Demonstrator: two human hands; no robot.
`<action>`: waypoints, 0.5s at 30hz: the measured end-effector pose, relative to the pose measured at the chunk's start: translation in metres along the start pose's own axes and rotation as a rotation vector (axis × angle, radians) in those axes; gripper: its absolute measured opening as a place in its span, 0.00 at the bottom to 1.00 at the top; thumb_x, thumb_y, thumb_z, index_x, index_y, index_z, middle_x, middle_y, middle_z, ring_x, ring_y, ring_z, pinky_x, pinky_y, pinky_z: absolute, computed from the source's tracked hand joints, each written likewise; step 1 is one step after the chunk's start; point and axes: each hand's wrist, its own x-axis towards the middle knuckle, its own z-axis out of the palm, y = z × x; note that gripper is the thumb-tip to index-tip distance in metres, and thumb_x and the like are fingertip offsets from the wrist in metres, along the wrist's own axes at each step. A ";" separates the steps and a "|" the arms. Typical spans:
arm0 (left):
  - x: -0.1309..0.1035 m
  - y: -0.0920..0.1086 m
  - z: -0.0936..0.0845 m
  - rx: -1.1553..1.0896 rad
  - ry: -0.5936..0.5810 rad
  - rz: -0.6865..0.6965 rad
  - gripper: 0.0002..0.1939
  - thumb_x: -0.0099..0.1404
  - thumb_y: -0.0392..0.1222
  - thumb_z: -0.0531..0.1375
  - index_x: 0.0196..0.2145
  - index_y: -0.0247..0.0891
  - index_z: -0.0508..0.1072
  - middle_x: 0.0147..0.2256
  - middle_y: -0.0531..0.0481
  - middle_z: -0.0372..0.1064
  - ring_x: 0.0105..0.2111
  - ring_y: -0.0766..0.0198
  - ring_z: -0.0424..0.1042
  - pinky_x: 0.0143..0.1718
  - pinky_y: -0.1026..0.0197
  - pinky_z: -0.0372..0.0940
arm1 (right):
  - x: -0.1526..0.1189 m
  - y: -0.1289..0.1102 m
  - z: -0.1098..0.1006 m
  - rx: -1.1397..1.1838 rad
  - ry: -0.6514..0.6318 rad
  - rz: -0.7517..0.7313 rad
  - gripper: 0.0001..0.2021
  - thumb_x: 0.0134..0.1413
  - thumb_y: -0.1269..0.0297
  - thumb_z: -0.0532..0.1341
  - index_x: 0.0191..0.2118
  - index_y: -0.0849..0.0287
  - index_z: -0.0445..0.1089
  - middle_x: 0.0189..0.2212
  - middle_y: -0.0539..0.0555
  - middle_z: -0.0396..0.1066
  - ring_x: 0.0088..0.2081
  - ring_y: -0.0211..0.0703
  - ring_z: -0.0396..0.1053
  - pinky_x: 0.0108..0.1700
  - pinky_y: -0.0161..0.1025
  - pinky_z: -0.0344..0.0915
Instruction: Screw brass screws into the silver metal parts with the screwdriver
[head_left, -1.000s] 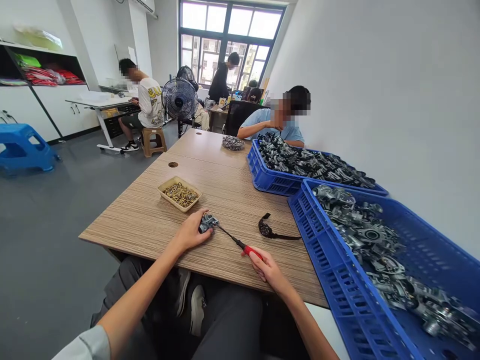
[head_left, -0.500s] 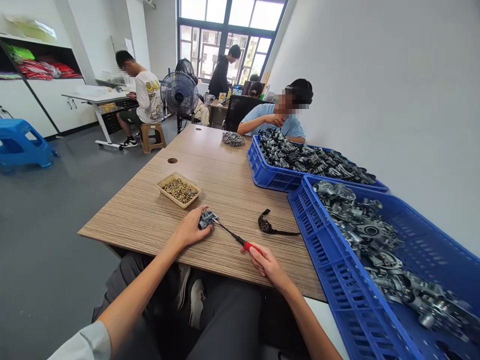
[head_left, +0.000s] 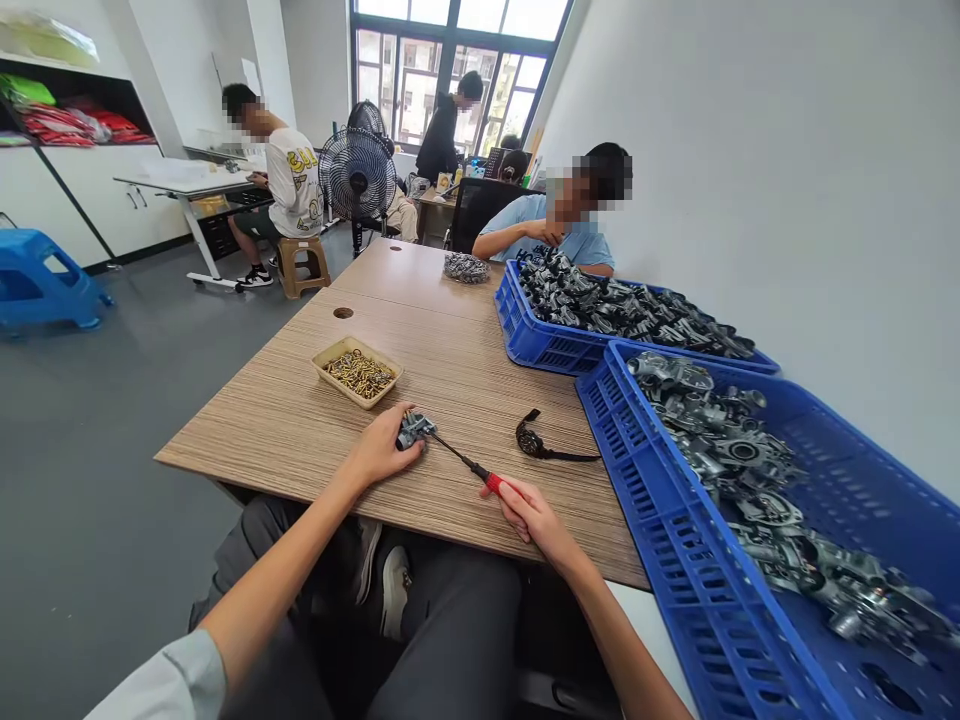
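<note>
My left hand (head_left: 384,447) is closed around a small grey metal casting (head_left: 415,430), which looks like a carburetor body, and keeps it on the wood-grain table (head_left: 450,340). In my right hand (head_left: 531,515) is a screwdriver (head_left: 480,471) with a red and black handle and a long dark shaft. Its tip meets the right side of the casting; the exact contact point is too small to make out. Beyond my left hand stands a beige tray (head_left: 324,376) of brass-coloured screws (head_left: 361,373). A black wristwatch (head_left: 529,442) lies to the right of the screwdriver.
A blue crate (head_left: 622,440) of metal castings (head_left: 742,455) flanks the table's right side. Behind it, another blue crate (head_left: 540,352) is heaped with parts. A person in a light-blue shirt (head_left: 517,218) sits across the table, near a bag of small parts (head_left: 466,267).
The view has shifted slightly. My hands keep nearly the same places, with the screwdriver still against the casting.
</note>
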 end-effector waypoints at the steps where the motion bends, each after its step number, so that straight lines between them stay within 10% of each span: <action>1: 0.000 0.000 0.000 0.001 0.000 0.001 0.32 0.64 0.44 0.64 0.64 0.39 0.63 0.55 0.40 0.73 0.56 0.49 0.73 0.61 0.47 0.67 | 0.000 0.000 0.000 0.000 -0.005 -0.001 0.30 0.61 0.33 0.57 0.42 0.60 0.75 0.17 0.41 0.48 0.18 0.32 0.43 0.17 0.32 0.46; 11: -0.001 0.001 -0.003 0.000 -0.007 0.011 0.32 0.65 0.45 0.64 0.63 0.36 0.63 0.56 0.38 0.73 0.57 0.48 0.73 0.62 0.47 0.67 | 0.003 0.007 0.000 -0.132 0.078 -0.085 0.28 0.64 0.37 0.56 0.44 0.60 0.78 0.17 0.44 0.55 0.19 0.36 0.53 0.20 0.33 0.53; 15: -0.001 0.001 -0.003 -0.009 -0.002 0.020 0.32 0.65 0.45 0.64 0.64 0.37 0.63 0.56 0.39 0.73 0.57 0.49 0.73 0.62 0.48 0.66 | 0.005 0.019 0.004 -0.273 0.294 -0.195 0.23 0.59 0.42 0.63 0.46 0.58 0.78 0.38 0.59 0.78 0.41 0.52 0.74 0.44 0.45 0.71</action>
